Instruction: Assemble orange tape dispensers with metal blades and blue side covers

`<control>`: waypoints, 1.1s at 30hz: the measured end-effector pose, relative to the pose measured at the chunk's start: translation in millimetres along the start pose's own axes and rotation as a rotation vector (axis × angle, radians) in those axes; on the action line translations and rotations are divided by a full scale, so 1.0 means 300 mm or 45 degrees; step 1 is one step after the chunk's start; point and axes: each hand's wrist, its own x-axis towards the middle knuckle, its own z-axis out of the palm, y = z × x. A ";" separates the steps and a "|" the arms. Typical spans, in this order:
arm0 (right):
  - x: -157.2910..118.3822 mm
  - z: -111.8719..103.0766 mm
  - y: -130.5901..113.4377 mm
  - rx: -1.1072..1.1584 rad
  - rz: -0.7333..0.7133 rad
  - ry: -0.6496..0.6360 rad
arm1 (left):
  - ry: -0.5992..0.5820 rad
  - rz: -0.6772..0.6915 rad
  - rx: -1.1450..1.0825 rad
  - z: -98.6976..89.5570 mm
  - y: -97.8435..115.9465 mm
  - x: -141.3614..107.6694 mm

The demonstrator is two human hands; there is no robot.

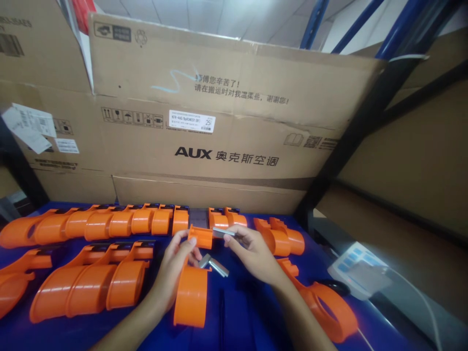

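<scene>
My left hand (179, 258) is closed on an orange plastic part (191, 296), which has a wide ring at the bottom and a narrower bracket-like end at the top. Between the fingers of my right hand (252, 248) is a short silver metal strip (224, 232). The strip's left end is right beside the part's upper end; whether they touch I cannot tell. Just below, next to my left fingers, are more silver metal pieces (218, 267); what supports them is partly hidden.
Similar orange parts stand in a back row (120, 222), a left front group (89, 287) and a right group (281, 239). They rest on a blue surface (263, 312). A white device (360, 270) with a cable is at right; a cardboard wall (219, 122) stands behind.
</scene>
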 end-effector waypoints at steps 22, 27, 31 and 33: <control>-0.011 0.007 -0.019 -0.042 0.025 -0.102 | -0.009 -0.067 0.042 0.010 0.019 -0.012; -0.009 0.026 -0.006 -0.013 0.040 -0.094 | -0.031 -0.056 0.082 0.011 0.009 -0.008; 0.003 0.021 0.028 0.047 0.066 0.027 | -0.021 -0.042 0.080 -0.002 -0.011 0.005; 0.009 0.013 0.043 0.077 0.082 0.113 | 0.032 -0.020 0.075 -0.010 -0.020 0.011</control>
